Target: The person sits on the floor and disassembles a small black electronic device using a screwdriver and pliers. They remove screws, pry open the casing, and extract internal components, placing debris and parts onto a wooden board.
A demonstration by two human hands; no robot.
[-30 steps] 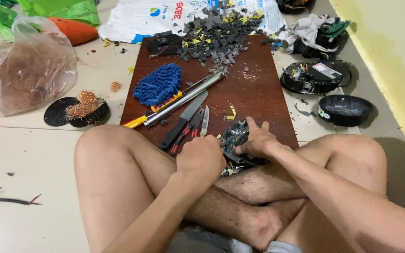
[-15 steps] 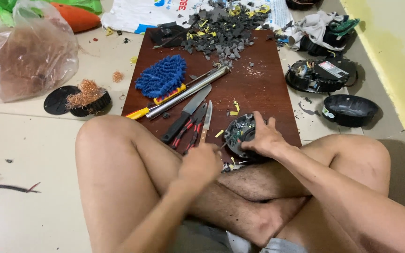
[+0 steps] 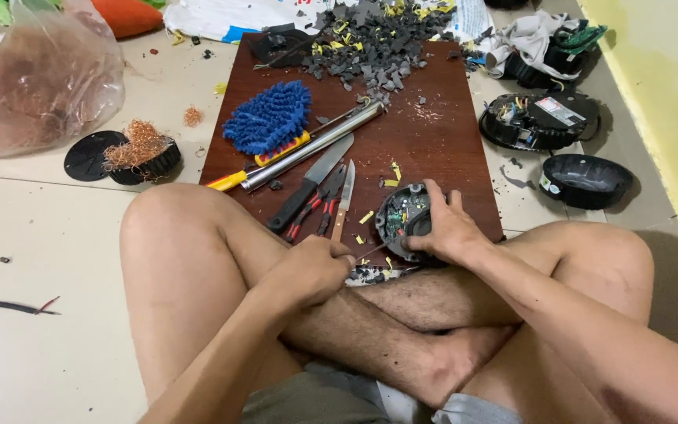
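I sit cross-legged on the floor at the near edge of a dark red wooden board (image 3: 425, 149). My right hand (image 3: 450, 228) grips a round black device (image 3: 402, 216) with a green circuit board inside, tilted on the board's near edge. My left hand (image 3: 315, 267) is closed around a thin tool (image 3: 368, 251) whose tip points at the device. Just beyond my left hand lie a wooden-handled knife (image 3: 343, 200), red-handled pliers (image 3: 315, 208) and a black-handled knife (image 3: 311, 184).
On the board: a blue chenille pad (image 3: 267, 118), a metal tube (image 3: 315, 145), a yellow-handled screwdriver (image 3: 225, 181), a pile of grey and yellow fragments (image 3: 378, 35). Right: opened round black casings (image 3: 539, 122), black bowl-shaped shell (image 3: 586, 180). Left: a bag of copper wire (image 3: 29, 78), a black cup of copper strands (image 3: 139, 153).
My left hand drew back from the device toward my knee and now holds the thin tool. My right hand stays on the device, which sits slightly further right.
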